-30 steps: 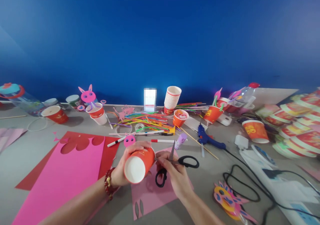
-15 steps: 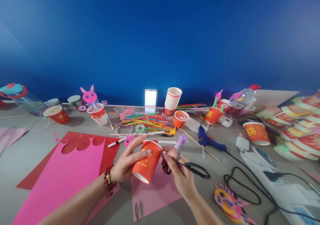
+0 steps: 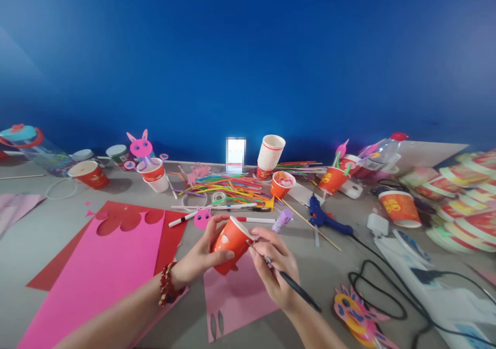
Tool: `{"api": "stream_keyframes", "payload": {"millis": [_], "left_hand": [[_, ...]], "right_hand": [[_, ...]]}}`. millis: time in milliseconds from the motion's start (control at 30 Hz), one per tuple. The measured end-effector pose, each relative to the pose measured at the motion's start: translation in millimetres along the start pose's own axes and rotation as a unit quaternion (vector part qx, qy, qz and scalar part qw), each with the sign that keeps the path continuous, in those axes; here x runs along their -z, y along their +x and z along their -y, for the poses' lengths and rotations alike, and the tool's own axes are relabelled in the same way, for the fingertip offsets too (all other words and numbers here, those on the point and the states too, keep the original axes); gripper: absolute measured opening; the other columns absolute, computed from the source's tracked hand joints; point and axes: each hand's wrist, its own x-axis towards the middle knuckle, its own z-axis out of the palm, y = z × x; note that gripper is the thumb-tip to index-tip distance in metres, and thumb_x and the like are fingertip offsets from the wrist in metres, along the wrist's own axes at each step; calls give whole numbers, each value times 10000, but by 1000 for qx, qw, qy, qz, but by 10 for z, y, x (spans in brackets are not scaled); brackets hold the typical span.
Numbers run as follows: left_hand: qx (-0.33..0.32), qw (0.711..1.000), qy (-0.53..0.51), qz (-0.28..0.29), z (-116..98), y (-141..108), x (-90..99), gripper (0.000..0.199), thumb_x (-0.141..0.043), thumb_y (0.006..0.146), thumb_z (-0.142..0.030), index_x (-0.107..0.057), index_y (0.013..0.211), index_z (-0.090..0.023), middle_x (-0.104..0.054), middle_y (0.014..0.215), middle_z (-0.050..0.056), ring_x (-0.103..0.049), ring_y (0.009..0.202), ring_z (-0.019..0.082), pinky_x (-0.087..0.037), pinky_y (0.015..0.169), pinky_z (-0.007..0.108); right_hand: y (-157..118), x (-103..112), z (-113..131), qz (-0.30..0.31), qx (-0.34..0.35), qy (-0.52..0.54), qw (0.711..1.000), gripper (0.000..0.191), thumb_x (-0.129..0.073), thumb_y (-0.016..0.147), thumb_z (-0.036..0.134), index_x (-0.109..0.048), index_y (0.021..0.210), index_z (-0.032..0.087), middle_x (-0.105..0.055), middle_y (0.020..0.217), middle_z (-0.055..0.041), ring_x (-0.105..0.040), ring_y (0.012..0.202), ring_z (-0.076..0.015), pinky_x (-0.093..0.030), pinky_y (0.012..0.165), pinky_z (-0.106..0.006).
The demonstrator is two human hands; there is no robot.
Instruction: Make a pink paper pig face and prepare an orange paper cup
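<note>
My left hand [image 3: 205, 253] is wrapped round a red paper cup [image 3: 231, 245] with gold print, held tilted above the table, its white rim up and to the right. My right hand [image 3: 276, 266] is closed on a pair of scissors [image 3: 296, 287] with black handles; the tips touch the cup's side just below the rim. Under both hands lies a light pink sheet [image 3: 240, 307] with two leaf-shaped cutouts. A pink rabbit face [image 3: 202, 217] rests just beyond my left hand, and a lilac glue stick [image 3: 282, 219] lies past the right one.
Bright pink paper [image 3: 116, 276] with curved cutouts overlies red paper [image 3: 58, 261] at left. A blue glue gun [image 3: 325, 217] and its black cord lie at right. Colourful pipe cleaners [image 3: 232, 188], stacked cups [image 3: 271, 155] and a rabbit in a cup [image 3: 141, 147] stand behind.
The cup has been turned in my left hand, its rim now tilting further right. The scissors have rotated in my right hand, their handles swinging downward. The view has shifted slightly.
</note>
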Motion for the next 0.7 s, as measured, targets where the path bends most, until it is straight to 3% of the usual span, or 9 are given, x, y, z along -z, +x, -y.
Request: {"api": "stream_keyframes", "payload": {"millis": [200, 467, 700], "left_hand": [[43, 999, -17, 12, 39, -13, -12, 718, -658, 864, -269, -218, 1426, -349, -597, 1083, 66, -668, 909, 237, -591, 654, 334], [-24, 998, 56, 0, 82, -21, -51, 714, -662, 863, -295, -201, 1408, -329, -602, 1121, 76, -671, 824, 175, -568, 663, 279], [-68, 987, 148, -8, 112, -19, -50, 741, -639, 867, -309, -150, 1424, -289, -573, 1120, 92, -642, 843, 193, -555, 661, 293]], "right_hand": [[-9, 0, 14, 10, 9, -13, 1000, 149, -519, 905, 88, -573, 947, 221, -543, 1143, -74, -616, 914, -156, -478, 785, -259], [-18, -18, 66, -17, -26, 13, 999, 141, -515, 927, 107, -589, 934, 226, -528, 1062, -51, -583, 888, -154, -470, 770, -274], [-35, -82, 84, -52, -104, 78, 990, 184, -499, 957, 184, -589, 799, 210, -550, 987, -49, -587, 849, -166, -492, 750, -284]]}}
